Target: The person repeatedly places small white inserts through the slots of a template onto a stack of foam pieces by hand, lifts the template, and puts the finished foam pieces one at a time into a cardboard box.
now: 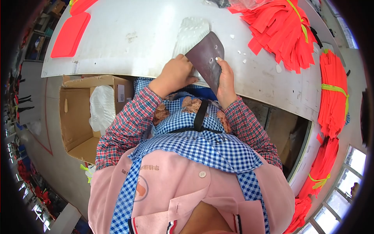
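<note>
My right hand (226,82) grips the right edge of a dark brown flat panel (208,54), thumb on top near one of its small holes. The panel is held tilted over the table's front edge. My left hand (174,76) is closed with curled fingers at the panel's left side, by the table edge; what its fingertips pinch is hidden. Beneath the panel, a clear plastic sheet with rows of pale marks (191,33) lies on the white table (136,58).
Stacked red strips (71,35) lie at the table's left. Bundles of red strips tied with yellow bands (278,33) lie at the right, with another bundle (333,93) beyond the edge. Small white scraps (244,61) dot the tabletop. An open cardboard box (78,113) holds clear plastic (102,107).
</note>
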A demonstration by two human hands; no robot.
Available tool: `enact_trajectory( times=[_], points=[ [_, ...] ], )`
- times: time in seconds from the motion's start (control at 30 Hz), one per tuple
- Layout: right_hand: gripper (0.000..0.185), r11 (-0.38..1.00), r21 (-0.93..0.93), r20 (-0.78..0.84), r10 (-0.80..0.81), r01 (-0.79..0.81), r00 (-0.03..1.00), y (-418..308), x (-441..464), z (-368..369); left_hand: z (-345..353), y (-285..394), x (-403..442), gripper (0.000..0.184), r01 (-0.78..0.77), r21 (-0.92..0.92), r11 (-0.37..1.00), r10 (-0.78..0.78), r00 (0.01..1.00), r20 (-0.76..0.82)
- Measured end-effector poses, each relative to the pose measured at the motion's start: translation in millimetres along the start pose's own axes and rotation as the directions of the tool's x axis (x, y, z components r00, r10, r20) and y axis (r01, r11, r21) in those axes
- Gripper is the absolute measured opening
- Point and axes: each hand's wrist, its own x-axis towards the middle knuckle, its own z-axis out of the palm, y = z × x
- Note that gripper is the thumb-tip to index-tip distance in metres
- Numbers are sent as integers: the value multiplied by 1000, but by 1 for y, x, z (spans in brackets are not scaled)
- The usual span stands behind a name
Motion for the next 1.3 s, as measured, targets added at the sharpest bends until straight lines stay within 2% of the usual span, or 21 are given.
enact_trajectory(
  times=[0.13,0.23,0.33,0.37,0.4,0.47,0.53,0.6,0.67,0.73,0.8,0.87,0.97,1.0,1.03,1.07,1.1,1.17,1.2,1.27,1.3],
  points=[
    [17,999,31,-2,12,-12,1000,2,1,-2,10,5,0,23,76,-28,997,-77,995,-62],
    [16,1000,30,-5,4,-4,1000,3,0,-1,4,0,3,18,272,20,962,-272,959,81],
    [14,1000,8,-15,-23,23,1000,5,1,-3,-20,-7,14,14,310,-183,933,-326,943,-66],
    [14,999,-4,-19,-33,32,999,7,1,-4,-36,-5,23,14,615,-415,671,-601,779,182],
    [14,999,0,-23,-32,32,999,8,1,-4,-38,-19,24,20,558,-525,643,-608,788,92],
    [13,1000,7,-29,-28,28,999,10,1,-4,-48,-53,25,26,495,-721,484,-672,738,56],
    [13,999,-7,-37,-39,38,999,11,1,-4,-78,-71,18,31,388,-737,553,-664,740,-108],
    [13,999,-11,-40,-51,51,998,12,2,-4,-111,-85,4,27,279,-689,669,-642,684,-347],
    [12,998,-4,-37,-62,61,997,14,3,-5,-150,-88,-22,29,300,-574,762,-616,611,-498],
    [12,998,-1,-45,-64,64,997,14,1,-3,-178,-82,-56,27,242,-519,820,-569,454,-686],
    [12,998,-10,-43,-68,68,997,16,1,-2,-199,-76,-97,25,280,-351,894,-432,327,-841],
    [12,997,-32,-31,-75,74,997,17,2,-5,-206,-71,-142,25,406,-199,892,-305,215,-928],
    [11,990,-89,-55,-116,111,992,20,8,-14,-194,-79,-228,26,700,-123,704,-293,128,-947],
    [11,988,-105,-55,-119,112,991,22,11,-16,-182,-86,-253,25,643,-165,748,-301,108,-947],
    [11,985,-136,-70,-121,110,990,21,10,-13,-168,-85,-271,24,744,-179,644,-324,53,-945],
    [12,980,-167,-85,-124,109,989,18,7,-10,-157,-80,-287,22,849,-135,511,-388,88,-918],
    [14,983,-160,-78,-105,91,991,18,9,-11,-136,-83,-300,20,811,-213,545,-423,46,-905],
    [15,984,-159,-55,-84,74,995,14,3,-3,-90,-95,-340,17,871,-268,411,-577,21,-816],
    [15,985,-158,-48,-83,75,995,11,1,1,-71,-91,-341,20,901,-185,393,-572,82,-816],
    [16,982,-176,-51,-83,73,995,10,-2,5,-44,-87,-349,25,925,-263,273,-780,53,-623],
    [16,980,-184,-56,-86,74,995,10,-3,6,-21,-98,-365,26,943,-148,300,-735,129,-666]
  ],
)
